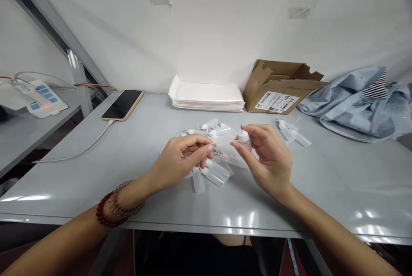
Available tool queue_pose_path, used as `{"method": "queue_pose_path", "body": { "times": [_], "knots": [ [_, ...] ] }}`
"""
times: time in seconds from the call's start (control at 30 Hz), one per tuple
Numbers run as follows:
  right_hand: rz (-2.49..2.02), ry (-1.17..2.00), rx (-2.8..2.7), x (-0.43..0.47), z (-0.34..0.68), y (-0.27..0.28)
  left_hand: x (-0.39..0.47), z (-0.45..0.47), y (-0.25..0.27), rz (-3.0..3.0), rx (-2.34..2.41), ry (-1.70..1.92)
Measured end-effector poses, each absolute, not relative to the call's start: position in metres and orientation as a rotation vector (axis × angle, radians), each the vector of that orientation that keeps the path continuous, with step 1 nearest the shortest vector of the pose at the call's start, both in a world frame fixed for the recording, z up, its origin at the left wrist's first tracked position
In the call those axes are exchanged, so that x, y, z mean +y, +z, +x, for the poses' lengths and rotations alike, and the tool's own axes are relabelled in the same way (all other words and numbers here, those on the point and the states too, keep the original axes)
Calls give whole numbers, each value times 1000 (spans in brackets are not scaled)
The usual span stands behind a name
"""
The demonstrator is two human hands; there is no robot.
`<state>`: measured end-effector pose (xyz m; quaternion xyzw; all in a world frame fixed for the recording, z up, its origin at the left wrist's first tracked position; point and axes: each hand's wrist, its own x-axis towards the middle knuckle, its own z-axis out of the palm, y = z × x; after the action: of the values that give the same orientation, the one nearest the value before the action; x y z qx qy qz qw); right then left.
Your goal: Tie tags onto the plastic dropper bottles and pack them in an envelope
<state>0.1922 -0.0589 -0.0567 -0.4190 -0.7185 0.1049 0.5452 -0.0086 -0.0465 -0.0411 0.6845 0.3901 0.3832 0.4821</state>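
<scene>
Between the thumb and fingers of my right hand (pixel 268 158) is a small translucent plastic bottle (pixel 243 136) with a white cap. My left hand (pixel 183 158) is closed in a pinch just left of it, and whatever sits at its fingertips is too small to make out. Below and behind both hands lies a loose pile of similar clear plastic bottles (pixel 216 172), some with thin cords or loops at their tops. My fingers hide part of this pile.
On the grey table (pixel 128 198), a phone (pixel 124 104) lies at left with a white charging cable (pixel 86 151). White envelopes (pixel 207 93) are stacked against the wall, beside an open cardboard box (pixel 280 87). A few more bottles (pixel 292 132) and light-blue cloth (pixel 357 100) are at right.
</scene>
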Motion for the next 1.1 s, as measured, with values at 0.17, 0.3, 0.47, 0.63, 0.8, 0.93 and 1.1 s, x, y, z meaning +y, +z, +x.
{"method": "queue_pose_path", "body": {
  "times": [0.17,0.3,0.47,0.63,0.8,0.93,1.1],
  "knots": [
    [-929,164,-1906,-56,194,-52,-44,-11,-38,1633,1063,1099],
    [-879,234,-2011,-58,192,-53,-46,-11,-39,1682,1067,1135],
    [-847,285,-2045,-60,191,-53,-49,-9,-41,1778,969,1068],
    [-842,312,-2075,-61,191,-52,-48,-8,-41,1828,952,1068],
    [-843,321,-2081,-62,191,-52,-48,-9,-41,1855,933,1070],
    [-834,326,-2077,-62,191,-53,-49,-9,-41,1876,939,1057],
    [-830,319,-2099,-62,192,-53,-48,-9,-41,1923,938,1062]
  ]
}}
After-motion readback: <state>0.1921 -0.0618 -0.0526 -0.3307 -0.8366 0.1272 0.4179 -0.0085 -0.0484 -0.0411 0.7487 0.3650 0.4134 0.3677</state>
